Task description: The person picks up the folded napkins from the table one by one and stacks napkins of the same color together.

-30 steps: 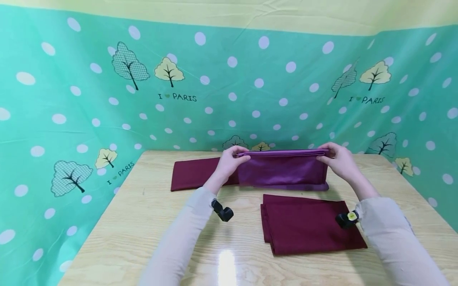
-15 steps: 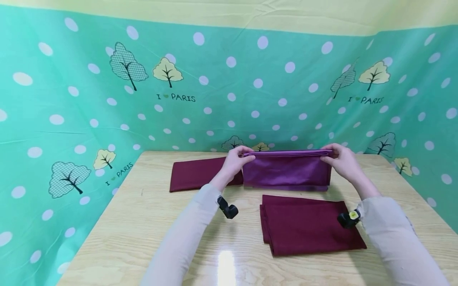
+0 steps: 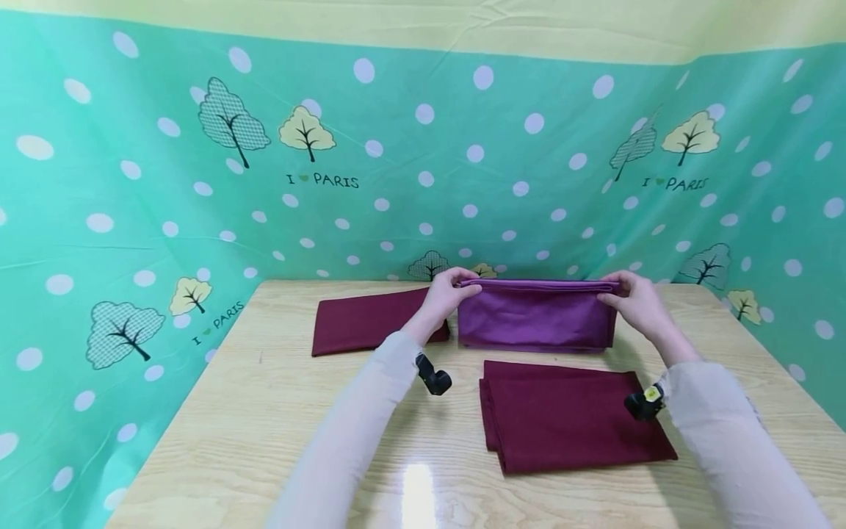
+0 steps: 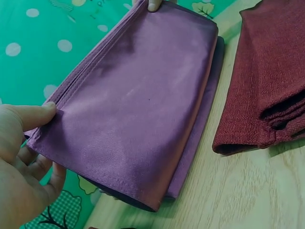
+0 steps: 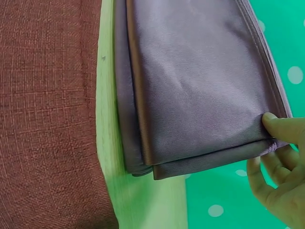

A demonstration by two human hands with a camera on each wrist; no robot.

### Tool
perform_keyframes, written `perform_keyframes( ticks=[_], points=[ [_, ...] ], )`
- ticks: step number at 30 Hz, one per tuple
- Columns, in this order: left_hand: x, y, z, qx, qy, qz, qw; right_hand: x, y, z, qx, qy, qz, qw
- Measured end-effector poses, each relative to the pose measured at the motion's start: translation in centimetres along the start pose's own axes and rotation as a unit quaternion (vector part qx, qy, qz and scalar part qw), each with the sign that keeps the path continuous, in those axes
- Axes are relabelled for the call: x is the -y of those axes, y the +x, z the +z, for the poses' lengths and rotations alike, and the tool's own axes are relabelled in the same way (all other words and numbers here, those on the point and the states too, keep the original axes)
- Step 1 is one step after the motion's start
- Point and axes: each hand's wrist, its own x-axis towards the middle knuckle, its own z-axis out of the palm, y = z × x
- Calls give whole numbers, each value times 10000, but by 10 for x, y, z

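Observation:
A folded purple cloth (image 3: 535, 316) is held up by its top edge near the back of the table, its lower edge close over the tabletop. My left hand (image 3: 446, 297) pinches the top left corner between thumb and fingers. At the opposite corner my right hand (image 3: 636, 301) pinches the same edge. In the left wrist view the left thumb lies on the near face of the purple cloth (image 4: 124, 109), with the fingers behind it. The right wrist view shows stacked layers at the lower side of the purple cloth (image 5: 205, 86).
A folded maroon cloth (image 3: 363, 319) lies at the back left, partly behind my left hand. Another folded maroon cloth (image 3: 575, 419), its layers uneven, lies in front on the wooden table (image 3: 264, 426). Behind the table hangs a green dotted curtain (image 3: 396, 147).
Both hands have shifted slightly to the right with the purple cloth, the left hand more. More of the back left maroon cloth shows. The front maroon cloth has stayed put.

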Motion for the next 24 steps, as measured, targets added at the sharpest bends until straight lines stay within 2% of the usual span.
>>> perform_keyframes(
  ticks=[6, 12, 24],
  points=[
    [5, 6, 2, -87, 126, -122, 9998, -4, 4, 4, 21, -40, 79, 10000],
    [10, 10, 3, -125, -33, -182, 9998, -5, 9, 8, -35, -204, -15, 9998],
    [18, 16, 2, -159, -100, -205, 9996, -10, 16, 16, -13, -114, 81, 9999]
  ],
)
